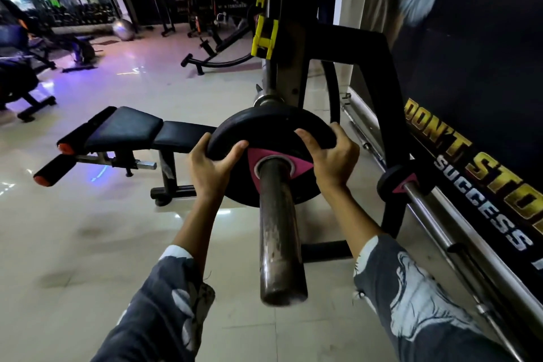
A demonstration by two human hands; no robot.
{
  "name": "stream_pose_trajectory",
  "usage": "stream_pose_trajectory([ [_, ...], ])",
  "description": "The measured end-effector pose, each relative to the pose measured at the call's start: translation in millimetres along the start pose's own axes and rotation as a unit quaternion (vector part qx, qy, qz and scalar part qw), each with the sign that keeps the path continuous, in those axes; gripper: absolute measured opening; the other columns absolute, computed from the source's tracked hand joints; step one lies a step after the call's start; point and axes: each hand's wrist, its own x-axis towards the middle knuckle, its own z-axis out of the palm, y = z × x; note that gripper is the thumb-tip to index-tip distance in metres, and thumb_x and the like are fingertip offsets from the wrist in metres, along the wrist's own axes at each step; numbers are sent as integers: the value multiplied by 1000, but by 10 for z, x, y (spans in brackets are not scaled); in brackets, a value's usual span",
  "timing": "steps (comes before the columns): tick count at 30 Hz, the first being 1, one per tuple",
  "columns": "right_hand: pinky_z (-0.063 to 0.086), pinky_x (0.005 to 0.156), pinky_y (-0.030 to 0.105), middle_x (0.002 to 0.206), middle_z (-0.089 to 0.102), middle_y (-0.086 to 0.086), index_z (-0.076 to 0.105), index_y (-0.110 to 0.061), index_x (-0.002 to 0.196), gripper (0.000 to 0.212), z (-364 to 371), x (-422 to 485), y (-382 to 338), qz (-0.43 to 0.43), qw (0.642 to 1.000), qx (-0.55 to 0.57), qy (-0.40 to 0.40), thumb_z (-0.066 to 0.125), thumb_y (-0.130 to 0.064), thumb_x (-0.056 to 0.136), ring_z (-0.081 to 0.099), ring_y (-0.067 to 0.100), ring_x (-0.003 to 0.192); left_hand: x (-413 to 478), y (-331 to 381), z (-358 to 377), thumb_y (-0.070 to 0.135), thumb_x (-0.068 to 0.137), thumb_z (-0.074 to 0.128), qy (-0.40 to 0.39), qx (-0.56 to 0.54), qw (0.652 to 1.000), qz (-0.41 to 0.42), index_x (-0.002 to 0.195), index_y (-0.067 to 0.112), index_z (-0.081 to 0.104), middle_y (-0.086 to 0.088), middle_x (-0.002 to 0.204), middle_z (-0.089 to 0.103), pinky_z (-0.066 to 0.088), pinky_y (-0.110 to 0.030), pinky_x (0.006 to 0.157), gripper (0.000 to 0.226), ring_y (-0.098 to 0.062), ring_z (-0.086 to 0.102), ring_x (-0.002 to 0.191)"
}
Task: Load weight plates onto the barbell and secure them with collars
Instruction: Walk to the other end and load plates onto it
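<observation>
A black weight plate with a pink triangle round its hole sits on the barbell sleeve, which points toward me. My left hand grips the plate's left rim, fingers curled over the edge. On the right rim my right hand grips the same plate. The barbell rests in a black rack with yellow hooks. I see no collar on the sleeve.
A black bench stands left of the rack. A smaller black plate with a pink triangle sits on a chrome bar leaning along the banner wall at right. Gym machines stand in the back on the glossy tiled floor.
</observation>
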Motion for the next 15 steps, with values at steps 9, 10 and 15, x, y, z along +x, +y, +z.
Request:
stream_pose_trajectory([
  [9, 31, 42, 22, 48, 54, 4, 57, -8, 64, 72, 1002, 829, 644, -16, 1000, 3, 2, 44, -79, 68, 45, 13, 44, 904, -583, 647, 58, 65, 62, 60, 78, 995, -30, 70, 2, 55, -20, 62, 56, 42, -36, 56, 57, -15, 46, 58],
  [10, 32, 41, 23, 47, 54, 5, 57, -7, 64, 73, 1085, 902, 689, -21, 1000, 4, 2, 44, -79, 68, 45, 14, 43, 988, -646, 701, 57, 66, 63, 60, 72, 995, -35, 69, 2, 54, -21, 62, 56, 42, -38, 56, 56, -15, 46, 59],
  [15, 26, 41, 17, 46, 51, 3, 54, -10, 60, 70, 1296, 1030, 800, -21, 999, -20, 19, 43, -78, 69, 43, 12, 42, 1202, -804, 857, 56, 67, 63, 66, 65, 995, -39, 66, 0, 52, -20, 58, 50, 41, -38, 54, 57, -13, 43, 58],
])
